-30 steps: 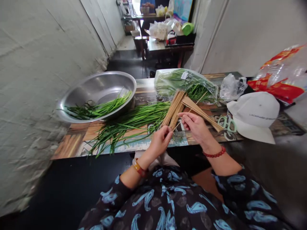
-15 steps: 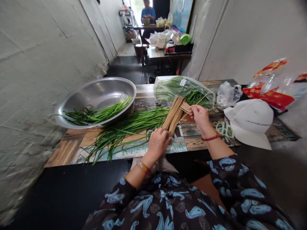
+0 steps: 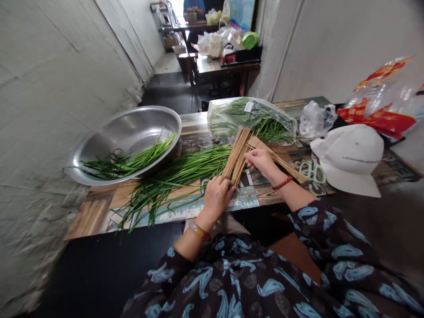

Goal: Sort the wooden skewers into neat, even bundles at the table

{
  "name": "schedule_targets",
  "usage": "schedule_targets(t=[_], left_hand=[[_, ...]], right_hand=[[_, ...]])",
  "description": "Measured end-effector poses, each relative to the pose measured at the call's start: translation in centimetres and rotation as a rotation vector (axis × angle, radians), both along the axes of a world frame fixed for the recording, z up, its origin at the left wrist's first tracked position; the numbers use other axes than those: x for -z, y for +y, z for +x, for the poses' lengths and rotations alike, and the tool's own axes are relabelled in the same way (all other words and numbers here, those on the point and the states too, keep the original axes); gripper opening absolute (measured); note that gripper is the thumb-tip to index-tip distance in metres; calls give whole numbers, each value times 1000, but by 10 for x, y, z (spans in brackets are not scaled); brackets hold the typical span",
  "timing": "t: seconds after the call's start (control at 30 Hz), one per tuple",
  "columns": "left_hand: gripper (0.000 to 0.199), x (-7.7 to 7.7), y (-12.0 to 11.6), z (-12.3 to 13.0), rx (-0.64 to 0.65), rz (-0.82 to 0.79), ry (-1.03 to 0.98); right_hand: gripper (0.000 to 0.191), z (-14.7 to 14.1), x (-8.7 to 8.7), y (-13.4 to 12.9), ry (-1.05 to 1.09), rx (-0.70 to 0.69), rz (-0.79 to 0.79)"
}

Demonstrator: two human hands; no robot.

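Observation:
My left hand (image 3: 217, 193) is closed round the lower end of a bundle of thin wooden sticks (image 3: 237, 154) at the middle of the table. My right hand (image 3: 259, 160) is pinched at the bundle's right edge; what its fingertips hold is too small to make out. More sticks (image 3: 281, 160) lie slantwise under and beyond my right hand. Long green stalks (image 3: 185, 170) are spread on the table to the left of the bundle. A large metal basin (image 3: 132, 119) at the left has more green stalks (image 3: 132, 163) in it.
Behind the sticks lies a clear bag of greens (image 3: 245, 117). At the right are green-handled scissors (image 3: 312, 171), a white cap (image 3: 349, 157), a crumpled plastic bag (image 3: 316, 119) and red-printed packaging (image 3: 377, 117). A person (image 3: 194, 9) sits at a far table.
My right hand has moved left and slightly down to the bundle. The thin stick it held out to the right no longer shows there. The camera view has shifted a little.

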State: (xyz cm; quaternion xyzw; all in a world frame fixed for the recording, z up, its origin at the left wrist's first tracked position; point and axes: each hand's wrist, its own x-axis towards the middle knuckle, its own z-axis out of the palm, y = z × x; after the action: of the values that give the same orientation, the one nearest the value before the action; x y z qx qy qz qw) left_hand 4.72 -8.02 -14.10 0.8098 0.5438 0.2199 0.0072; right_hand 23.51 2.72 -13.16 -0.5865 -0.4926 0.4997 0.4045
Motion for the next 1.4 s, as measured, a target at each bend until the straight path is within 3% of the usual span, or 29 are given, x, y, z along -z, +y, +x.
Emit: schedule_targets(t=[0.2, 0.33, 0.47, 0.6, 0.7, 0.8, 1.1, 1.23, 1.4], left_hand=[[13, 5, -2, -3, 11, 66, -25], [17, -4, -1, -6, 2, 113, -107], [20, -25, 20, -6, -45, 120, -138], [25, -34, 48, 2, -34, -89, -47], [25, -30, 60, 7, -67, -223, -222], [21, -25, 65, 5, -49, -337, -464], [23, -29, 63, -2, -24, -501, -811], [26, -39, 61, 2, -32, -749, -1166], [25, -50, 63, 0, 58, -991, -1272]], right_hand=[[33, 9, 4, -1, -123, -104, -23], [29, 18, -1, -14, -156, -102, 30], [15, 10, -5, -38, 143, -26, -47], [10, -7, -8, -54, 529, 19, -128], [13, -19, -11, -51, 629, -5, -173], [21, -27, -15, -41, 612, -45, -230], [14, -46, -16, -29, 531, -95, -235], [15, -42, -18, -34, 583, -84, -257], [8, -33, -21, -42, 635, -34, -322]])
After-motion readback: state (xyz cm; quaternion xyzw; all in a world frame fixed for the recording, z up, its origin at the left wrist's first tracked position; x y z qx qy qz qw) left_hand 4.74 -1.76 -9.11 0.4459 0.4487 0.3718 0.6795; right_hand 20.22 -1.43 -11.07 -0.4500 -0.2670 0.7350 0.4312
